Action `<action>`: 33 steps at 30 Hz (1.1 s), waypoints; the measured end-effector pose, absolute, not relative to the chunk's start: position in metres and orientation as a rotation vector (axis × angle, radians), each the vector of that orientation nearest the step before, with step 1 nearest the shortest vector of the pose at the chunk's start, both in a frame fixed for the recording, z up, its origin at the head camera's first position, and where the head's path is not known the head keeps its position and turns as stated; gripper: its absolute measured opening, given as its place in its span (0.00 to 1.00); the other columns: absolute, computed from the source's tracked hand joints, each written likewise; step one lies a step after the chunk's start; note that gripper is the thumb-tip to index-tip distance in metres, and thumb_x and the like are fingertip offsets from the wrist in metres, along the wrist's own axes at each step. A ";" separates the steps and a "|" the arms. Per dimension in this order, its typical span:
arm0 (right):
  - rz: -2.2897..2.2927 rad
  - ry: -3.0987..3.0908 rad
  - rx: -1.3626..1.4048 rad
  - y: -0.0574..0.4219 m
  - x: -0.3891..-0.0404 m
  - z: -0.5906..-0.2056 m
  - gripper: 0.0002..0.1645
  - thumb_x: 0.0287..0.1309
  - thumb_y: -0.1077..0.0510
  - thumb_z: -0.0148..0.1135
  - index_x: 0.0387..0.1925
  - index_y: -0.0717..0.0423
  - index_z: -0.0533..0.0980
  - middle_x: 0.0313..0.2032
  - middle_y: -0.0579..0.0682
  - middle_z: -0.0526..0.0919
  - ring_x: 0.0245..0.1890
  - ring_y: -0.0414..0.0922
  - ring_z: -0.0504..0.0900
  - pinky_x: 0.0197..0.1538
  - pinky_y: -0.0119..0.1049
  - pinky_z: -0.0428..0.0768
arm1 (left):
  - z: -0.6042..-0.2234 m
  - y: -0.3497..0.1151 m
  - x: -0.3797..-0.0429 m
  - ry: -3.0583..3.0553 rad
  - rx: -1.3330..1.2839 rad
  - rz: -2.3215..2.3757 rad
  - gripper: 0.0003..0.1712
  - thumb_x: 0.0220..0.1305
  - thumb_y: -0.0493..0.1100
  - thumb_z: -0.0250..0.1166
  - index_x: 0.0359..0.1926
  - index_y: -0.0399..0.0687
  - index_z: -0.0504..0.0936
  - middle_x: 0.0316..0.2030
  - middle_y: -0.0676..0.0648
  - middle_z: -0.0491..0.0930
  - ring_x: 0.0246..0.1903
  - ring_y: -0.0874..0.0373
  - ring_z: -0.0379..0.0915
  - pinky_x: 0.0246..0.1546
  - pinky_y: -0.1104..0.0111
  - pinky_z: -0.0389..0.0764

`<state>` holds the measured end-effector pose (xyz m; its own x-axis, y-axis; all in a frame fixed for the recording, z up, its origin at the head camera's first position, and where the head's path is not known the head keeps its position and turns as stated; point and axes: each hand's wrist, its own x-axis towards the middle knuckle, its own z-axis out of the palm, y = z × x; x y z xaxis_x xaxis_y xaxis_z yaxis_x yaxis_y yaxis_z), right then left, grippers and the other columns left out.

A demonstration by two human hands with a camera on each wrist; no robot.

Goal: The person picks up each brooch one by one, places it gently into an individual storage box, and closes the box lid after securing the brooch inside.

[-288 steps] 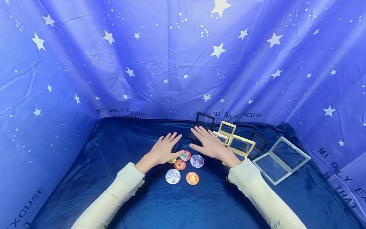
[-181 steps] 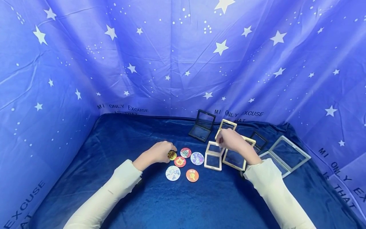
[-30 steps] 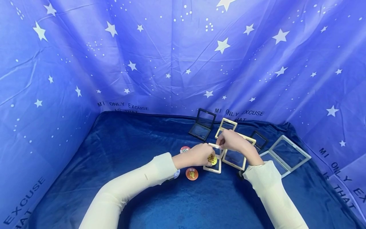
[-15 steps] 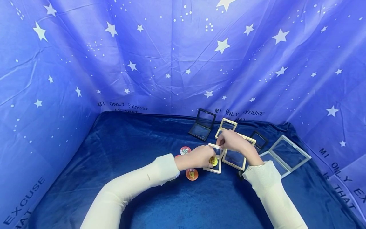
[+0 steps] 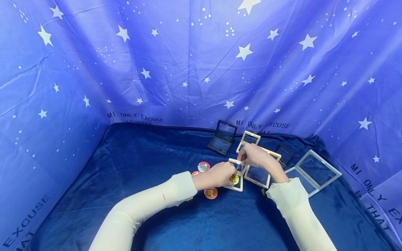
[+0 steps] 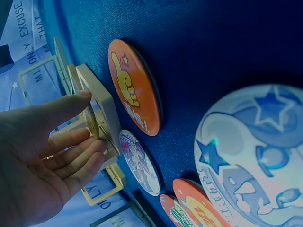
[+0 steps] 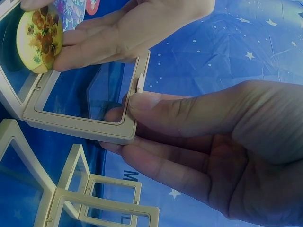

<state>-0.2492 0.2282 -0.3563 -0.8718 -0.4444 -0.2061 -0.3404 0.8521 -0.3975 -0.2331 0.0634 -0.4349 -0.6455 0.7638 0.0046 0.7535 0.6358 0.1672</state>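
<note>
My left hand (image 5: pixel 218 174) pinches a small round badge (image 7: pixel 41 38) with a yellow sunflower print, between thumb and fingers. The badge is tilted, over the lower half of a small cream hinged display frame (image 7: pixel 80 126) that lies unfolded on the cloth. Whether it touches the clear film is hard to tell. My right hand (image 5: pixel 255 155) grips the raised lid's edge, thumb on the near face and fingers behind. Beside the left hand lie an orange thumb badge (image 6: pixel 135 87), a purple badge (image 6: pixel 140 161) and a large white-and-blue badge (image 6: pixel 251 156).
A red tree badge (image 5: pixel 203 166) lies left of the hands. Behind stands an unfolded black frame (image 5: pixel 220 144). Larger cream frames (image 5: pixel 257 176), a small black frame (image 5: pixel 285 155) and a big grey frame (image 5: pixel 318 170) stand to the right. A starry curtain (image 5: pixel 188 69) hangs behind the blue cloth.
From flat over the table, my hands have closed: the left took the sunflower badge and carried it right to the cream frame, lowering it slightly. The right took hold of the frame's lid.
</note>
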 end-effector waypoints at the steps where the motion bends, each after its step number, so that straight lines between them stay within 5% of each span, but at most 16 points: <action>1: -0.510 2.738 -0.595 0.228 -0.249 -0.357 0.04 0.59 0.70 0.68 0.34 0.62 0.86 0.32 0.52 0.88 0.30 0.42 0.83 0.39 0.41 0.84 | -0.436 0.063 -0.233 2.783 1.294 0.233 0.12 0.59 0.52 0.76 0.38 0.51 0.89 0.33 0.56 0.86 0.31 0.67 0.79 0.33 0.76 0.78; 33: -0.523 2.730 -0.600 0.231 -0.251 -0.358 0.05 0.61 0.68 0.66 0.37 0.61 0.87 0.35 0.53 0.89 0.33 0.43 0.85 0.41 0.42 0.85 | -0.432 0.052 -0.230 2.857 1.352 0.346 0.12 0.65 0.54 0.71 0.32 0.52 0.86 0.21 0.57 0.72 0.20 0.69 0.64 0.21 0.77 0.61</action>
<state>-0.2510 0.2314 -0.3580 -0.8688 -0.4505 -0.2057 -0.3424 0.8465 -0.4076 -0.2295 0.0517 -0.4318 -0.6381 0.7595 0.1267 0.7678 0.6152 0.1792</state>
